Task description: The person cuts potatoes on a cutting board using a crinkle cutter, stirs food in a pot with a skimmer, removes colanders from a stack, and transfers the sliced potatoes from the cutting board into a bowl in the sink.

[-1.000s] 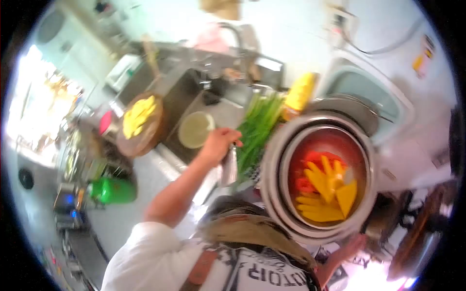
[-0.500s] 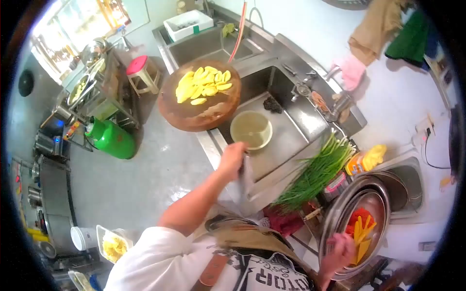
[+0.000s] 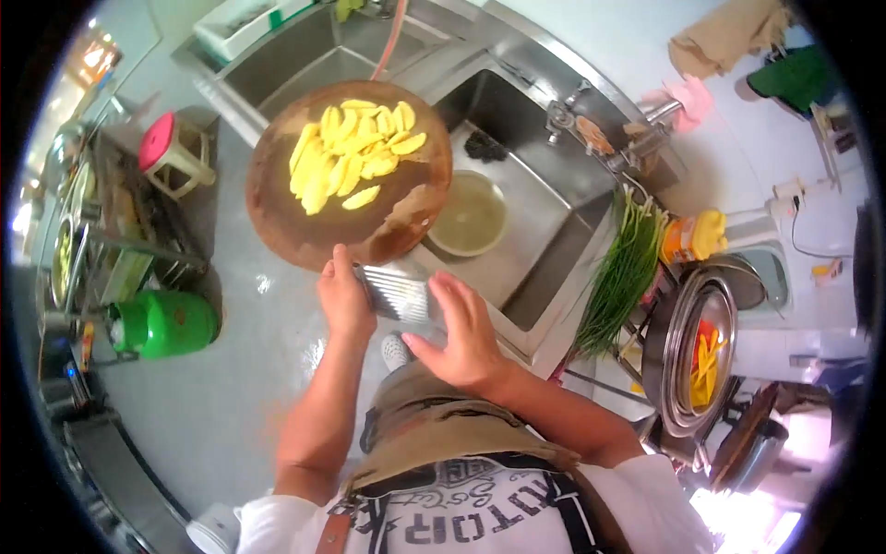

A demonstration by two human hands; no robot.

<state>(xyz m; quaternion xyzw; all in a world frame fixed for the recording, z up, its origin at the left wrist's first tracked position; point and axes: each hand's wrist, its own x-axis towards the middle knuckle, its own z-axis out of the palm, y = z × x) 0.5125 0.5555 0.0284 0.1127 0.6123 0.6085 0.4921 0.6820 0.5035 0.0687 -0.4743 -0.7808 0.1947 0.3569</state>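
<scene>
My left hand is wrapped round the end of a wide metal blade with a ridged, shiny face. On the blade's other side is my right hand, fingers spread and close to its edge; whether they touch it is unclear. Just beyond both hands lies a round wooden board with a heap of yellow slices on it. The board rests over the edge of the sink.
A sink holds a bowl of liquid. Green onions lie at its right, near a yellow bottle and nested metal bowls. Left are a green gas cylinder and a stool.
My right hand has come from the metal bowls to the blade. The blade has turned so its ridged face shows. The view has shifted, and the board is nearer to my hands.
</scene>
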